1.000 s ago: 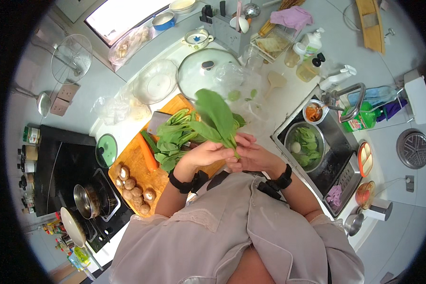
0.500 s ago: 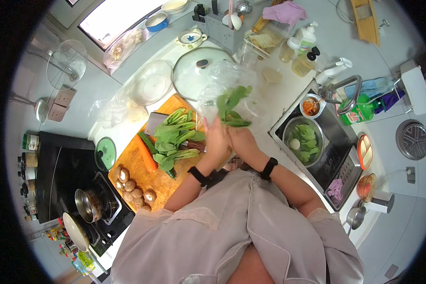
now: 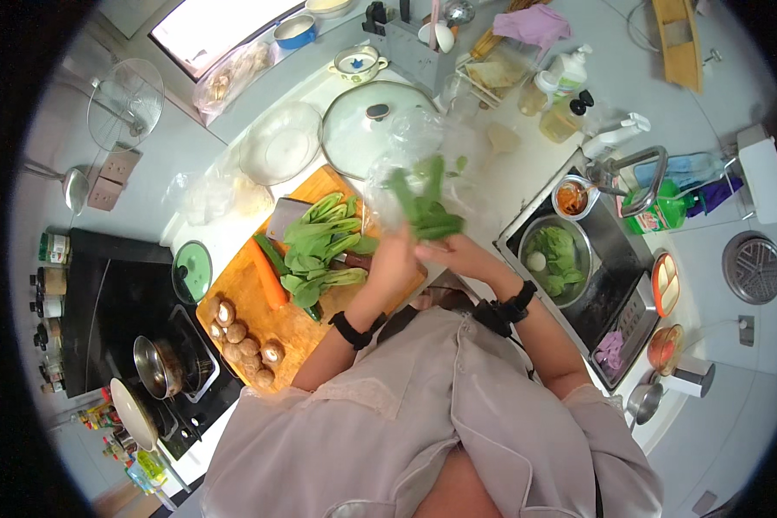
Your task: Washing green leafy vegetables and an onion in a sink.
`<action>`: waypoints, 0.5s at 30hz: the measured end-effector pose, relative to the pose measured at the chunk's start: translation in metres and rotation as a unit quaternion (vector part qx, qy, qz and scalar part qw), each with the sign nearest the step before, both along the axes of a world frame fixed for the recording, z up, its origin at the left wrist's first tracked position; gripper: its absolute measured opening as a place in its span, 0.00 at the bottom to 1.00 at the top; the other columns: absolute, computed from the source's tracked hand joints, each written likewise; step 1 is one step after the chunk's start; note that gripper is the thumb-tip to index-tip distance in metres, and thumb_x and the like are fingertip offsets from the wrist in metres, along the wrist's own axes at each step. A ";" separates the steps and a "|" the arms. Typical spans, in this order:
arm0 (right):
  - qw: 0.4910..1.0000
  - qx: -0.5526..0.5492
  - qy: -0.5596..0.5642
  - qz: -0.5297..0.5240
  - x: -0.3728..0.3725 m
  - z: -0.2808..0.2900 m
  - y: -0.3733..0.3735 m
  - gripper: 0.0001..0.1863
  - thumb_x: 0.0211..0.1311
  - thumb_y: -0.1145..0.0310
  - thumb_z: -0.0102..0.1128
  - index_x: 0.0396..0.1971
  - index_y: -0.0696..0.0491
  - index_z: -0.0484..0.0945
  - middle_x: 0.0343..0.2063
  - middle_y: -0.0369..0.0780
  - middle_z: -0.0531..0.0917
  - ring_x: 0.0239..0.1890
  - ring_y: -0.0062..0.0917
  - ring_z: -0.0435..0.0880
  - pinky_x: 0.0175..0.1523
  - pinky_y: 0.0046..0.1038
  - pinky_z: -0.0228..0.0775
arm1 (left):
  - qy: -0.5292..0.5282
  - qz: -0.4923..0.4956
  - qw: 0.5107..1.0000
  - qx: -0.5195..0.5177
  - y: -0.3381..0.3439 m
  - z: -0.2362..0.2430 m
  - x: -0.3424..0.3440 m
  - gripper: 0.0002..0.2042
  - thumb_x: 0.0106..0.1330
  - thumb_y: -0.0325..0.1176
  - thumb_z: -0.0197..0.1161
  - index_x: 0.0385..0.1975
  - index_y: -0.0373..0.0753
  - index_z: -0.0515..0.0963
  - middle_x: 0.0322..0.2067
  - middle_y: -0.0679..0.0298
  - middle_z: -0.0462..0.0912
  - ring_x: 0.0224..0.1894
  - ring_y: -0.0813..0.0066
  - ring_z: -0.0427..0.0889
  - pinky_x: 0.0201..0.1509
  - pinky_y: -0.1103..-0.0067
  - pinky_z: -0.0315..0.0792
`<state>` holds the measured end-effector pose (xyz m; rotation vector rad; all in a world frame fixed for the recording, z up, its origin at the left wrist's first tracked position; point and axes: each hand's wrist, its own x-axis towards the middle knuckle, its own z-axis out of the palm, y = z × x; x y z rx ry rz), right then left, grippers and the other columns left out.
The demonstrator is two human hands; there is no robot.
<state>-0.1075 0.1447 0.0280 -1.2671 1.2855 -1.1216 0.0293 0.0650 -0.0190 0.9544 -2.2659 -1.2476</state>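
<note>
Both hands [image 3: 394, 262] [image 3: 454, 256] side-by-side; greens [image 3: 436, 223] beyond

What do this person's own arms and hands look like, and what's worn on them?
The left hand and right hand wear no gloves. A black left wristband and black right wristband circle the wrists. The sleeves are short, greyish-beige and lace-edged.

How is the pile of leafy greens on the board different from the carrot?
The pile of leafy greens is green, but the carrot is orange. The pile has lots of loose leaves and stems; the carrot is one long piece. The pile partly covers a knife; the carrot doesn't. Both lie on the wooden board.
</note>
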 end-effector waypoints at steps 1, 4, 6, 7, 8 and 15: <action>1.000 0.001 -0.001 0.004 0.002 0.003 0.002 0.24 0.56 0.55 0.51 0.47 0.57 0.66 0.41 0.44 0.72 0.45 0.30 0.70 0.52 0.29 0.59 | -0.006 -0.025 0.998 -0.053 0.010 0.001 -0.002 0.12 0.57 0.32 0.50 0.37 0.31 0.67 0.27 0.49 0.76 0.29 0.53 0.75 0.32 0.64 0.68; 0.994 0.091 -0.058 -0.032 0.001 0.001 0.012 0.21 0.58 0.58 0.50 0.45 0.58 0.67 0.36 0.40 0.73 0.40 0.25 0.71 0.49 0.24 0.61 | -0.065 -0.117 0.982 -0.130 0.024 0.020 -0.013 0.15 0.55 0.35 0.53 0.39 0.32 0.66 0.28 0.49 0.76 0.29 0.51 0.75 0.31 0.64 0.68; 0.992 0.045 0.014 -0.115 -0.013 -0.007 0.025 0.15 0.59 0.63 0.49 0.41 0.58 0.69 0.34 0.38 0.75 0.37 0.24 0.73 0.45 0.23 0.65 | -0.123 -0.180 0.965 -0.148 0.027 0.026 -0.012 0.17 0.55 0.36 0.54 0.40 0.33 0.66 0.28 0.50 0.76 0.29 0.52 0.75 0.31 0.64 0.68; 0.968 0.075 -0.126 -0.203 -0.019 -0.011 0.031 0.13 0.59 0.65 0.49 0.39 0.58 0.70 0.31 0.38 0.75 0.34 0.23 0.74 0.40 0.22 0.66 | -0.106 -0.184 0.972 -0.097 0.028 0.027 -0.009 0.18 0.54 0.35 0.56 0.43 0.35 0.66 0.25 0.52 0.76 0.28 0.54 0.75 0.30 0.66 0.68; 0.916 0.106 -0.262 -0.286 -0.027 -0.017 0.038 0.11 0.58 0.66 0.49 0.36 0.58 0.70 0.28 0.38 0.74 0.32 0.21 0.74 0.36 0.21 0.68 | -0.088 -0.186 0.977 -0.047 0.028 0.028 -0.005 0.19 0.53 0.33 0.57 0.45 0.36 0.66 0.22 0.54 0.76 0.27 0.56 0.75 0.29 0.68 0.68; 0.846 0.279 -0.156 -0.426 -0.183 -0.122 0.161 0.20 0.51 0.64 0.57 0.41 0.61 0.68 0.32 0.41 0.72 0.33 0.26 0.74 0.32 0.22 0.71 | -0.275 -0.075 0.953 -0.104 -0.025 -0.008 0.082 0.17 0.49 0.36 0.61 0.39 0.44 0.71 0.25 0.59 0.76 0.30 0.61 0.76 0.32 0.71 0.70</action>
